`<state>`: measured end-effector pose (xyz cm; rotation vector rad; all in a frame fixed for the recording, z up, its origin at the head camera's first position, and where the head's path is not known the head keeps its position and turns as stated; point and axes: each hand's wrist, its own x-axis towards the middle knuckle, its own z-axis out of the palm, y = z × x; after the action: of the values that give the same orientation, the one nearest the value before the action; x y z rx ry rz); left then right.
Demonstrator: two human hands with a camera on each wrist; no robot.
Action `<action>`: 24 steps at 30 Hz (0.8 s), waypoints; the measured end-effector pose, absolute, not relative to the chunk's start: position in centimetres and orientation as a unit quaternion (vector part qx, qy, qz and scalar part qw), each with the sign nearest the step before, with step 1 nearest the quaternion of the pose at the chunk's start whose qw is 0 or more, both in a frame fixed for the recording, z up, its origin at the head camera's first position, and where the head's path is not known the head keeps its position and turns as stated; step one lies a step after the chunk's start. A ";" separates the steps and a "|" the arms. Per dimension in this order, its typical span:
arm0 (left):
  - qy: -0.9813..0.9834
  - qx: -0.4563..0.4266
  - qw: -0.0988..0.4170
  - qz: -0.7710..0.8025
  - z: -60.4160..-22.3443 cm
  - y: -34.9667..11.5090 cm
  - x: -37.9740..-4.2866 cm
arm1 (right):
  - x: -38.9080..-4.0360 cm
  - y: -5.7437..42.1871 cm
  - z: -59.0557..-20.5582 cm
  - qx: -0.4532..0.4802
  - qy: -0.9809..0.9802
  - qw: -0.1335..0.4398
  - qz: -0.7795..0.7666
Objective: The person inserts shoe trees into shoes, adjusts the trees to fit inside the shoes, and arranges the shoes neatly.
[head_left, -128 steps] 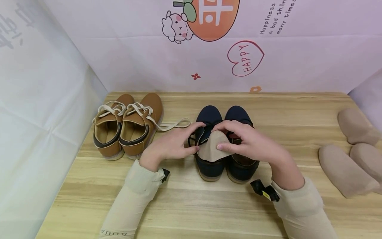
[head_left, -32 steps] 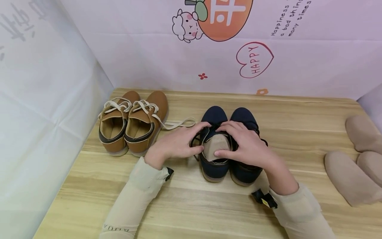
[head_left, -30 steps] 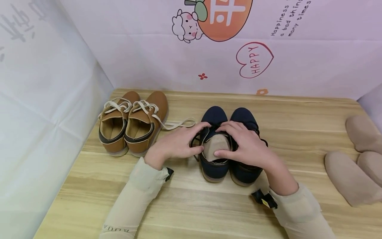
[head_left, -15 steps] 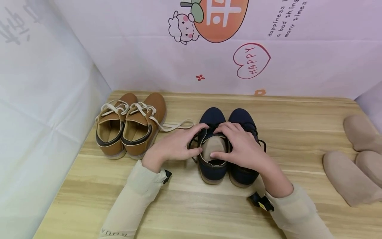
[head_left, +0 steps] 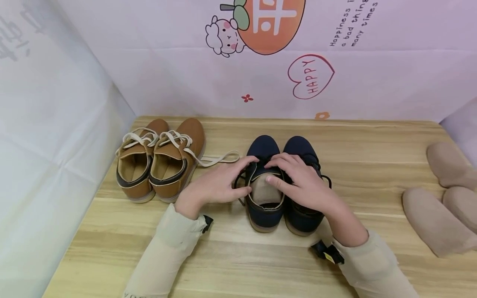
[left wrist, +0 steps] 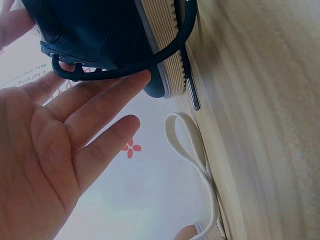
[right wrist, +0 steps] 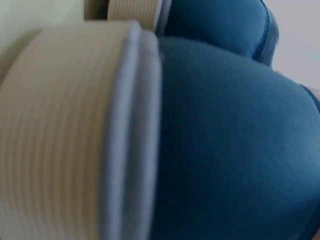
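Observation:
A pair of navy lace-up shoes stands side by side mid-table, toes pointing away. The left shoe point(head_left: 265, 217) has a beige molded shoe filler point(head_left: 266, 192) lying down inside its opening. My left hand point(head_left: 216, 182) is at this shoe's outer side, fingers fairly straight; in the left wrist view its fingers lie by a dark lace loop point(left wrist: 115, 72). Over the pair reaches my right hand point(head_left: 303, 182), fingertips near the tongue and thumb over the filler. It partly covers the right shoe point(head_left: 299, 147). The right wrist view shows navy heel point(right wrist: 230, 145) and ribbed sole up close.
To the left stands a pair of brown shoes point(head_left: 167, 190) with cream laces; one lace point(head_left: 220, 159) trails across the wooden table point(head_left: 238, 256) toward my left hand. Several more beige fillers point(head_left: 434, 223) lie at the right edge. White printed cloth point(head_left: 186, 82) walls the back.
The filler stuck up from the left navy shoe, pinched by my right hand; now it sits down inside. My right thumb has moved off its rear end, forward. The left hand stays almost still.

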<state>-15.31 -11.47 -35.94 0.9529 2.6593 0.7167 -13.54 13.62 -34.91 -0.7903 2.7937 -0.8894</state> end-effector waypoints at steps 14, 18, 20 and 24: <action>0.905 0.327 0.113 0.246 -36.0 -11.5 -14.9 | -13.3 13.6 -34.8 -0.245 0.910 0.063 -0.328; 0.904 0.333 0.107 0.246 -36.0 -11.5 -15.0 | -13.3 13.7 -34.7 -0.236 0.905 0.070 -0.347; 0.903 0.336 0.103 0.247 -36.0 -11.4 -15.0 | -13.4 13.8 -34.6 -0.235 0.902 0.071 -0.356; 0.902 0.335 0.105 0.250 -36.0 -11.4 -15.1 | -13.6 13.7 -34.5 -0.241 0.896 0.076 -0.365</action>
<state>-15.06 -11.44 -35.97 0.9865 2.6606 0.7382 -13.58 13.70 -34.47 -0.7227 2.6860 -1.0958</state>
